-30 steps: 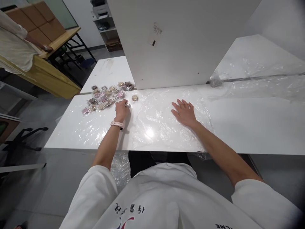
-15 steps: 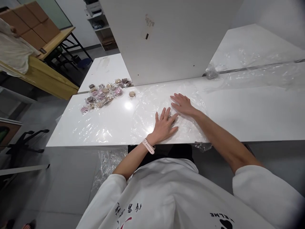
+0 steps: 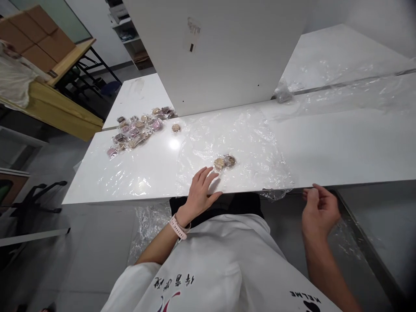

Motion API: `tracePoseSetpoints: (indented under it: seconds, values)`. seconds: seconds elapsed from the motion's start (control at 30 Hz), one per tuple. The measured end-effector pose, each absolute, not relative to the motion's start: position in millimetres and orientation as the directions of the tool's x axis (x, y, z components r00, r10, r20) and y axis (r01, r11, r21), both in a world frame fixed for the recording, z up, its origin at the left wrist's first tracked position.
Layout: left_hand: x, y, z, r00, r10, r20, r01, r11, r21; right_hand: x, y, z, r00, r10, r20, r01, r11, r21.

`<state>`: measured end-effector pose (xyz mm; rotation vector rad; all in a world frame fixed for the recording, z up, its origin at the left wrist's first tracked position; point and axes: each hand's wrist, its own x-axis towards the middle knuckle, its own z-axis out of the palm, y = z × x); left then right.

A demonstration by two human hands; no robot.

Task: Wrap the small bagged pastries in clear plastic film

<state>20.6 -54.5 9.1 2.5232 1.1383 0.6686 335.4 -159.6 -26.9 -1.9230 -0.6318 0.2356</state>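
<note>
My left hand (image 3: 202,190) hovers near the table's front edge, fingers spread and nothing in them, with a pale band on its wrist. Just beyond its fingertips lie two small round wrapped pieces side by side, a light yellowish one (image 3: 219,163) and a dark brown one (image 3: 230,160). They rest on a crinkled sheet of clear plastic film (image 3: 253,143) spread over the white table. To the right, at the front edge and away from the film, my right hand (image 3: 320,212) has its fingers curled in loosely; nothing shows in them.
Several wrapped pieces (image 3: 136,130) in brown, pink and tan lie heaped at the left, with a single one (image 3: 176,128) apart. A tall white panel (image 3: 224,56) stands behind. More clear film (image 3: 354,97) runs along the back right. Brown boxes (image 3: 35,39) sit on a far table.
Both hands have come off the film, uncovering the two round pieces. My left hand drew back toward me; my right hand swung right to the front edge and curled.
</note>
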Motion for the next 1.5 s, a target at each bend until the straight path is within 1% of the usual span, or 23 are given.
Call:
tracePoseSetpoints:
  seconds: [0.03, 0.07, 0.17, 0.23, 0.3, 0.37, 0.43, 0.53, 0.6, 0.63, 0.7, 0.77, 0.83, 0.9, 0.93, 1.0, 1.07, 1.13, 1.17, 1.23, 1.3, 1.37, 1.5]
  values:
    - [16, -59, 6, 0.589, 0.759, 0.277, 0.632, -0.647, 0.428, 326, -162, -31, 0.846, 0.529, 0.060, 0.264, -0.320, -0.910]
    - [11, -63, 2, 0.600, 0.756, 0.263, 0.640, -0.651, 0.408, 317, -162, -33, 0.830, 0.558, 0.002, 0.230, -0.339, -0.912]
    - [1, -64, -8, 0.633, 0.732, 0.251, 0.644, -0.678, 0.353, 300, -148, -30, 0.743, 0.660, -0.105, 0.225, -0.395, -0.891]
    - [-3, -61, -11, 0.643, 0.722, 0.256, 0.632, -0.689, 0.354, 295, -139, -25, 0.687, 0.709, -0.160, 0.169, -0.370, -0.913]
    - [-7, -58, -11, 0.641, 0.718, 0.270, 0.618, -0.692, 0.374, 293, -136, -16, 0.654, 0.731, -0.194, 0.090, -0.330, -0.940]
    - [-11, -57, -8, 0.631, 0.721, 0.287, 0.602, -0.688, 0.406, 294, -135, -4, 0.663, 0.729, -0.173, 0.070, -0.290, -0.954]
    - [-13, -57, -2, 0.620, 0.728, 0.291, 0.582, -0.676, 0.451, 299, -132, 14, 0.665, 0.739, -0.111, 0.107, -0.241, -0.965]
    - [-13, -57, 14, 0.556, 0.771, 0.311, 0.561, -0.624, 0.543, 303, -107, 50, 0.577, 0.816, 0.024, 0.197, -0.110, -0.974]
    - [-7, -58, 26, 0.465, 0.798, 0.385, 0.564, -0.602, 0.566, 296, -74, 74, 0.433, 0.894, 0.115, 0.247, 0.005, -0.969]
    - [-2, -59, 32, 0.423, 0.795, 0.435, 0.567, -0.607, 0.557, 289, -53, 84, 0.336, 0.931, 0.143, 0.256, 0.055, -0.965]
    - [12, -59, 40, 0.406, 0.757, 0.512, 0.562, -0.648, 0.514, 268, -9, 95, 0.117, 0.985, 0.126, 0.279, 0.089, -0.956]
    - [29, -56, 41, 0.479, 0.703, 0.526, 0.520, -0.710, 0.475, 242, 33, 94, -0.130, 0.991, 0.039, 0.313, 0.078, -0.946]
    - [46, -48, 33, 0.562, 0.677, 0.475, 0.497, -0.736, 0.460, 220, 65, 85, -0.357, 0.930, -0.088, 0.365, 0.053, -0.930]
    - [58, -36, 17, 0.573, 0.719, 0.394, 0.545, -0.693, 0.473, 207, 85, 73, -0.531, 0.825, -0.194, 0.425, 0.061, -0.903]
    - [62, -30, 7, 0.549, 0.758, 0.351, 0.584, -0.649, 0.488, 207, 90, 68, -0.590, 0.775, -0.225, 0.444, 0.079, -0.892]
    - [62, -19, -9, 0.491, 0.821, 0.291, 0.630, -0.566, 0.532, 218, 93, 58, -0.663, 0.708, -0.241, 0.462, 0.133, -0.877]
    - [56, -11, -20, 0.463, 0.840, 0.281, 0.609, -0.533, 0.587, 240, 87, 51, -0.701, 0.678, -0.222, 0.476, 0.214, -0.853]
    - [47, -7, -23, 0.457, 0.841, 0.290, 0.569, -0.527, 0.631, 266, 74, 42, -0.731, 0.656, -0.188, 0.501, 0.328, -0.801]
    - [43, -5, -22, 0.458, 0.841, 0.289, 0.554, -0.524, 0.646, 277, 65, 36, -0.736, 0.657, -0.162, 0.511, 0.382, -0.770]
    - [36, -2, -18, 0.474, 0.838, 0.271, 0.532, -0.518, 0.669, 290, 44, 24, -0.714, 0.694, -0.088, 0.525, 0.449, -0.723]
    - [31, 1, -10, 0.505, 0.828, 0.243, 0.500, -0.510, 0.700, 292, 22, 13, -0.644, 0.765, -0.003, 0.546, 0.457, -0.703]
    - [27, 4, -1, 0.527, 0.826, 0.201, 0.467, -0.480, 0.743, 285, 6, 5, -0.543, 0.837, 0.062, 0.578, 0.427, -0.695]
    - [23, 19, 19, 0.484, 0.874, 0.032, 0.511, -0.312, 0.801, 269, -1, -1, -0.335, 0.934, 0.120, 0.642, 0.320, -0.696]
